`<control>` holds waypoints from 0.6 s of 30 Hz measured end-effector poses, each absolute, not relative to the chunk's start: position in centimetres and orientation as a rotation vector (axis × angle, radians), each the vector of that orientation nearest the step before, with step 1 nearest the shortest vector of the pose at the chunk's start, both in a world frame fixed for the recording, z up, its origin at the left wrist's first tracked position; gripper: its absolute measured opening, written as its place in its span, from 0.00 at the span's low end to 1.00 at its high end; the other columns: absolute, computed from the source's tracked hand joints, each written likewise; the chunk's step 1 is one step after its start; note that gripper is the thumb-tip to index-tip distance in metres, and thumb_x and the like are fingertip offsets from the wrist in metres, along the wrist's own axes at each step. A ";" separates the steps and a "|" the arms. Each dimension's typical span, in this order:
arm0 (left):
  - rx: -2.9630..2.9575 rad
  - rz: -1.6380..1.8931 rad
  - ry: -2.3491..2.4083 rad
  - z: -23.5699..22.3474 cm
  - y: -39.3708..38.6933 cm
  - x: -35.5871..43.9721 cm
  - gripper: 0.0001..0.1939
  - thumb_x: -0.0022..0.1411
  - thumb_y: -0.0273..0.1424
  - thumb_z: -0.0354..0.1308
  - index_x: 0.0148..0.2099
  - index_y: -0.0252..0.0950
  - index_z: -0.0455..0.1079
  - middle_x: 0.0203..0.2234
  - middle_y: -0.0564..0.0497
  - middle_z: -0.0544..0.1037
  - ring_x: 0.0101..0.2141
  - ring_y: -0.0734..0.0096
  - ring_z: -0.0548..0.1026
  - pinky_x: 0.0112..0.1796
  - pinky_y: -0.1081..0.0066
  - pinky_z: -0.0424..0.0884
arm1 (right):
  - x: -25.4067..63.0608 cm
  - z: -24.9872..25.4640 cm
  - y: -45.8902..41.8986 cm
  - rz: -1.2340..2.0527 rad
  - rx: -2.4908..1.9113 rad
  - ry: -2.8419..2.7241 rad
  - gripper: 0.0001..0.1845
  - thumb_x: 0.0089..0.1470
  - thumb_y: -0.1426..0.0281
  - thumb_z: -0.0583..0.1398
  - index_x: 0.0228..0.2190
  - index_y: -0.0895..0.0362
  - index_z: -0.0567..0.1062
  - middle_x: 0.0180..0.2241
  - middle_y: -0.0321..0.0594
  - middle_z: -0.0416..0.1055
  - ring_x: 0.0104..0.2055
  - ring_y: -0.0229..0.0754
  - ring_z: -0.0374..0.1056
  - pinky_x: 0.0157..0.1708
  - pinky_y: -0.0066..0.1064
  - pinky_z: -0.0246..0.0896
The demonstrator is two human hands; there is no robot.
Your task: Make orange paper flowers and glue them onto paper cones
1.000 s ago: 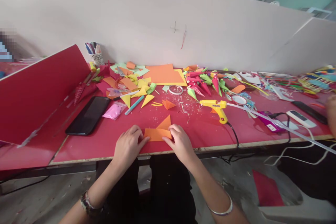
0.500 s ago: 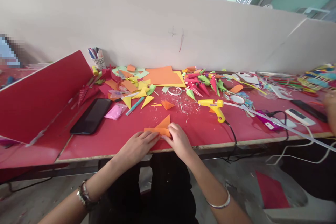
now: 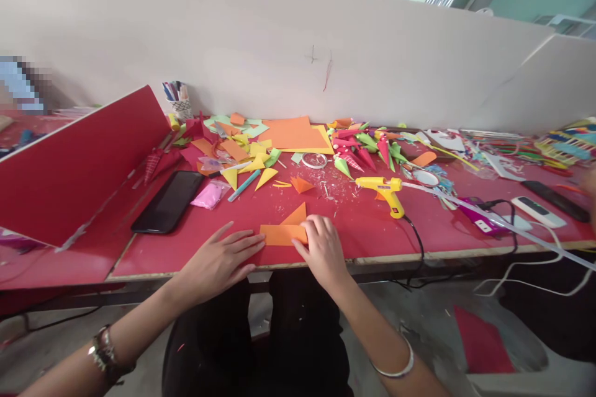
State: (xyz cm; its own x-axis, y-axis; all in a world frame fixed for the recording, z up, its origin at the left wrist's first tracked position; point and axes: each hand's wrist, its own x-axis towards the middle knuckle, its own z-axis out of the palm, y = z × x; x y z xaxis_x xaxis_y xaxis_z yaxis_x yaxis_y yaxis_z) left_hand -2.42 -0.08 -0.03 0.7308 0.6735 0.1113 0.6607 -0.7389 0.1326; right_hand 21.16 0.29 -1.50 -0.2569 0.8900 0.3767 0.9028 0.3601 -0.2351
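A folded orange sheet of paper [image 3: 282,235] lies near the front edge of the red table, a triangular flap pointing away from me above a straight band. Fingers and thumb of my right hand [image 3: 322,249] pinch its right end. My left hand [image 3: 218,260] rests flat and spread on the table, its fingertips at the paper's left end. Just beyond sits a small folded orange piece [image 3: 302,185]. To the right of the paper lies a yellow glue gun [image 3: 384,189] with a long clear glue stick [image 3: 498,218] in its back.
A black phone [image 3: 168,201] and a pink packet [image 3: 208,195] lie left. A red board [image 3: 84,167] leans beyond them. Paper scraps [image 3: 242,152] and small paper cones [image 3: 365,149] cover the back. A purple power strip [image 3: 479,217] with cords is at right.
My left hand has slid left off the paper and its fingers have spread, uncovering the orange band. My right hand still pinches the right end.
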 end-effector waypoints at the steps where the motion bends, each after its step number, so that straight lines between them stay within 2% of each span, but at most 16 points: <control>1: 2.834 0.224 1.095 -0.1 -0.1 -2.5 0.21 0.61 0.37 0.44 0.57 0.47 0.54 0.52 0.53 0.65 0.52 0.68 0.62 0.55 0.60 0.49 | 20.8 -1.3 -0.2 -0.116 -1.559 -2.181 0.13 0.52 0.70 0.54 0.40 0.59 0.67 0.41 0.50 0.63 0.43 0.50 0.57 0.42 0.42 0.56; 3: 2.813 0.214 1.106 -0.1 -0.2 -2.5 0.23 0.61 0.38 0.45 0.58 0.46 0.53 0.52 0.53 0.65 0.52 0.67 0.61 0.54 0.59 0.50 | 19.9 -1.2 -1.2 -0.204 -1.461 -2.267 0.19 0.53 0.73 0.52 0.48 0.57 0.63 0.46 0.50 0.61 0.48 0.51 0.55 0.48 0.46 0.50; 6: 2.784 0.196 1.131 -0.3 -0.3 -2.4 0.25 0.60 0.40 0.46 0.59 0.45 0.50 0.54 0.51 0.63 0.53 0.65 0.60 0.54 0.58 0.51 | 18.8 -1.7 -2.2 -0.136 -1.266 -2.429 0.19 0.54 0.69 0.52 0.49 0.53 0.63 0.49 0.45 0.60 0.51 0.49 0.53 0.52 0.46 0.46; 10: 2.754 0.214 1.115 -0.3 -0.4 -2.5 0.27 0.59 0.39 0.47 0.60 0.45 0.49 0.54 0.50 0.62 0.53 0.64 0.60 0.54 0.57 0.51 | 19.2 -2.2 -2.6 -0.025 -1.305 -2.394 0.20 0.53 0.63 0.53 0.48 0.52 0.65 0.50 0.45 0.60 0.52 0.49 0.53 0.52 0.47 0.46; 15: 2.703 0.289 1.087 -0.3 -0.4 -2.6 0.25 0.59 0.32 0.47 0.59 0.44 0.50 0.53 0.50 0.63 0.53 0.66 0.60 0.53 0.59 0.55 | 22.3 -2.2 -2.8 0.021 -1.394 -2.318 0.19 0.52 0.63 0.53 0.46 0.50 0.68 0.49 0.44 0.61 0.53 0.49 0.53 0.52 0.48 0.47; 18: 2.702 0.267 1.062 -0.4 -0.4 -2.9 0.25 0.60 0.31 0.45 0.60 0.44 0.49 0.54 0.51 0.62 0.54 0.67 0.59 0.54 0.59 0.54 | 24.1 -2.2 -3.1 0.036 -1.443 -2.308 0.20 0.49 0.64 0.55 0.46 0.50 0.68 0.49 0.43 0.61 0.53 0.50 0.52 0.51 0.49 0.49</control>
State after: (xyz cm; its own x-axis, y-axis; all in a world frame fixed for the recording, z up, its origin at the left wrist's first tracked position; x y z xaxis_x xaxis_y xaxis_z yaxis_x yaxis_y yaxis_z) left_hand -2.93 -0.37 -0.42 0.7216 0.6869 0.0861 0.6459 -0.7128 0.2736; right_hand 24.07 -3.09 -2.24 -0.3758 0.8652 0.3320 0.8543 0.4623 -0.2377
